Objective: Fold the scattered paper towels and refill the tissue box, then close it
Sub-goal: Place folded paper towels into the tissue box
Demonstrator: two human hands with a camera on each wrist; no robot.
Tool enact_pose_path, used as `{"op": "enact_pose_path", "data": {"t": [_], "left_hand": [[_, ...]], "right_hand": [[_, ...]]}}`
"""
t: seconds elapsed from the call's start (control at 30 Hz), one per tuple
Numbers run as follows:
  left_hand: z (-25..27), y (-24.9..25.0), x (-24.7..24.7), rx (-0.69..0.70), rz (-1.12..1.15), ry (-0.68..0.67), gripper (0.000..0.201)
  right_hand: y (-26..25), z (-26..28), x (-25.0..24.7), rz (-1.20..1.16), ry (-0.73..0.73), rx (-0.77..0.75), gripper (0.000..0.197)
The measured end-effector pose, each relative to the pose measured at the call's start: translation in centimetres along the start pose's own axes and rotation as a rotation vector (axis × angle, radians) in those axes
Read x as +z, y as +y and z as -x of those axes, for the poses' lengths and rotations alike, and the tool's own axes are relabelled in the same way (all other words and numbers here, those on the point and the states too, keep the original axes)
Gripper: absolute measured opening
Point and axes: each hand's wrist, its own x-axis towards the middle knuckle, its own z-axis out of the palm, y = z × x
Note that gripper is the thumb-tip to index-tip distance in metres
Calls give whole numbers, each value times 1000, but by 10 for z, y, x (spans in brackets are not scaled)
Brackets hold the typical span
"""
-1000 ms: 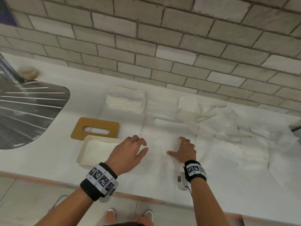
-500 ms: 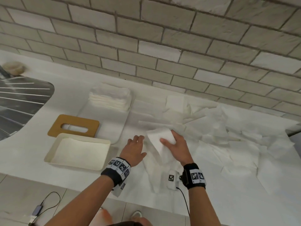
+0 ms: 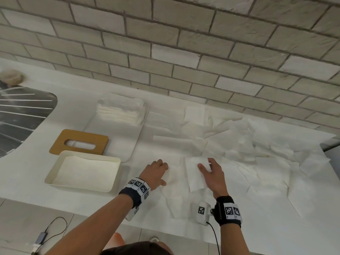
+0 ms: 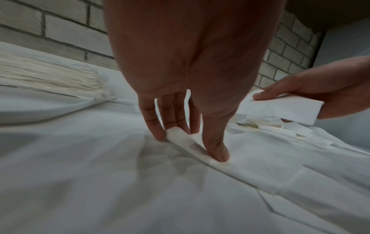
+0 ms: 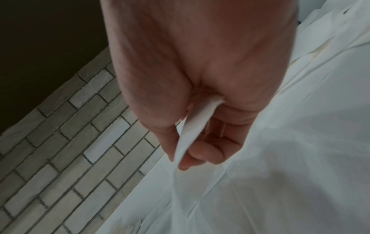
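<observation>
My right hand (image 3: 205, 165) holds a folded white paper towel (image 3: 194, 175) between thumb and fingers, just above the counter; the right wrist view shows the towel (image 5: 193, 125) clamped in that hand (image 5: 179, 161). To its left my left hand (image 3: 164, 173) is down on a flat sheet (image 4: 250, 167), and its fingers (image 4: 158, 133) and thumb pinch up that sheet's edge. The open cream tissue box (image 3: 53, 173) lies at the front left with paper in it. Its wooden slotted lid (image 3: 60, 142) lies just behind it.
A white tray (image 3: 128, 144) behind the box carries a stack of folded towels (image 3: 119, 111). Several loose, crumpled towels (image 3: 239, 144) cover the counter to the right. A steel sink drainer (image 3: 18, 116) is at far left, a brick wall (image 3: 165, 61) behind.
My right hand has picked the folded towel up off the counter and keeps hold of it. My left hand has settled onto the sheet beside it and curled on its edge.
</observation>
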Motion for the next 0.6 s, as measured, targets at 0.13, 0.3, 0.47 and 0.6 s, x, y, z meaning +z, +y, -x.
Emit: {"op": "enact_pose_path", "data": {"t": [0.13,0.3,0.47,0.6], "left_hand": [[-1,-3,3,-7,4,-14,48],[9,-3,-11,41,106,132,16],[25,1,-69,138,382,406,21],[58,-4,-130,169,717,573,20]], "right_hand": [[-9,13,1,-17,22,-46,22],[-29,30,-10,-5,97,-132,22],[-59,38,-18,72,188,-214,28],[-97,55,-4,124,141,-287,37]]}}
